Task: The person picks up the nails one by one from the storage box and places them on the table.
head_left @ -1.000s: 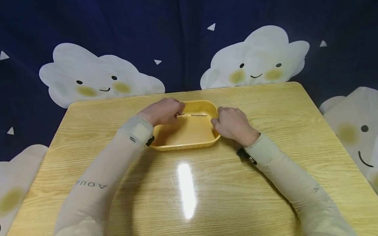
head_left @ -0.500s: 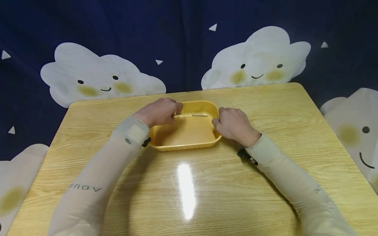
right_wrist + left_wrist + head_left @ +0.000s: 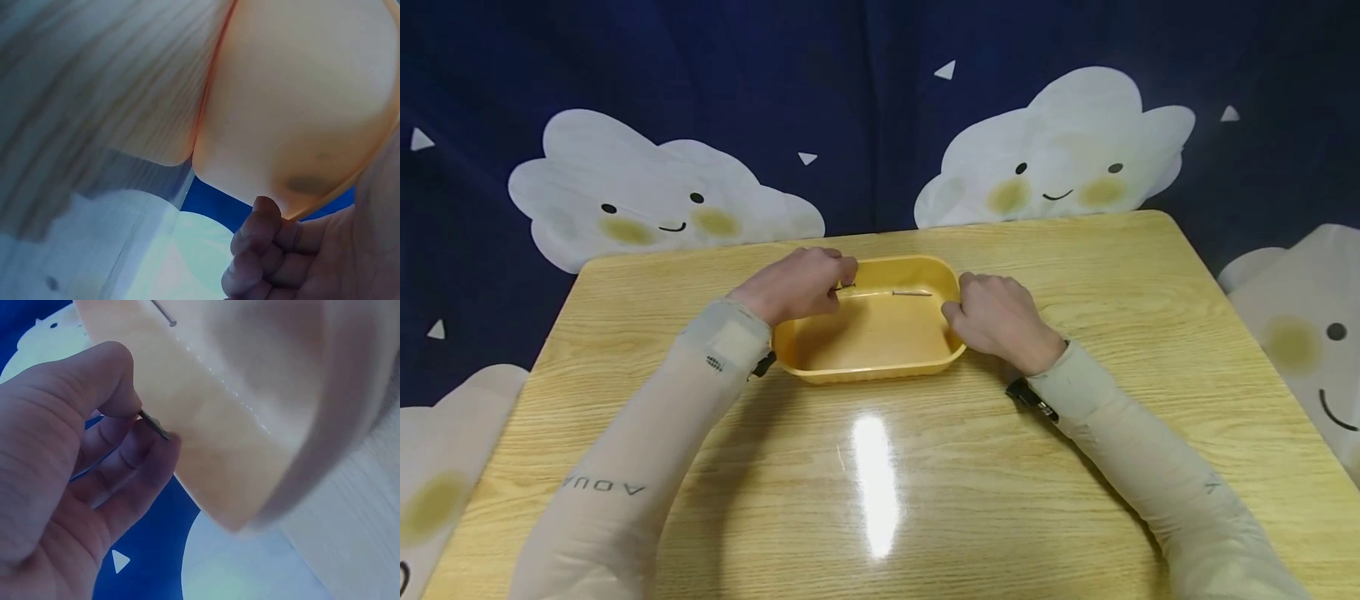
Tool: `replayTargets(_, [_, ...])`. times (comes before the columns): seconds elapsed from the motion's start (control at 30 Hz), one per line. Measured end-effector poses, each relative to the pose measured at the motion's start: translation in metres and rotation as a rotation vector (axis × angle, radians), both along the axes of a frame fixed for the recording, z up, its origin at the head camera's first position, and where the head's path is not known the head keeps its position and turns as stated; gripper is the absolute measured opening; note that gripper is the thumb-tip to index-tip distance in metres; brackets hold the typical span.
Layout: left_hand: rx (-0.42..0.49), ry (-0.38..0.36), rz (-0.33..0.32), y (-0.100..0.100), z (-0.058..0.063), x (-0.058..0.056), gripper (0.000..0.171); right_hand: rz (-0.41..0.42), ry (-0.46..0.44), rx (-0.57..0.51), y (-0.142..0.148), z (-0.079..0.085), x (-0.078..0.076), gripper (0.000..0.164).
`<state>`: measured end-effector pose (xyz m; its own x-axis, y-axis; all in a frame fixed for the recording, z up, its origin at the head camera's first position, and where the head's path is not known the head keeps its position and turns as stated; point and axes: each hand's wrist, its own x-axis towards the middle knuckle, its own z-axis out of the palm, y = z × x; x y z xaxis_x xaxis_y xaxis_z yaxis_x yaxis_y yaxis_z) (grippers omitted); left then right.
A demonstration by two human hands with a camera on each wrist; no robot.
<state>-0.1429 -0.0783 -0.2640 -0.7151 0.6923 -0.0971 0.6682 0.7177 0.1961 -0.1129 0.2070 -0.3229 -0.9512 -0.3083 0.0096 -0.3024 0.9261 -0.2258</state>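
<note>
My left hand (image 3: 801, 283) is over the left part of a yellow plastic tray (image 3: 880, 371). Between thumb and fingertip it pinches a small dark nail (image 3: 154, 425), whose far end is hidden by the fingers. A second, thin nail (image 3: 912, 293) lies inside the tray along its back wall, and its flat head shows in the left wrist view. At the tray's right end, my right hand (image 3: 1000, 321) grips the rim. Its curled fingers (image 3: 247, 272) show against the outside of the tray wall in the right wrist view.
The tray stands on a wooden table (image 3: 1037, 500) toward its far edge. A dark blue curtain (image 3: 872, 100) with cloud prints hangs behind the table and down both sides. A bright light reflection crosses the tabletop in front of the tray.
My left hand has moved a little to the left over the tray, carrying the pinched nail. The right hand keeps its grip on the rim, and the second nail stays in place.
</note>
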Motion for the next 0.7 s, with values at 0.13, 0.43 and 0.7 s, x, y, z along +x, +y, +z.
replayTargets(0.13, [0.015,0.012,0.0,-0.003,-0.001,0.001,0.017,-0.003,-0.002,-0.002,0.0,0.0,0.0,0.03])
replayTargets(0.43, [0.028,0.063,0.013,-0.013,-0.004,0.004,0.016,-0.009,-0.013,-0.005,-0.002,0.001,0.001,0.03])
replayTargets(0.7, [0.039,0.084,0.025,-0.017,-0.001,0.007,0.021,-0.009,-0.015,-0.001,-0.001,0.001,0.001,0.03])
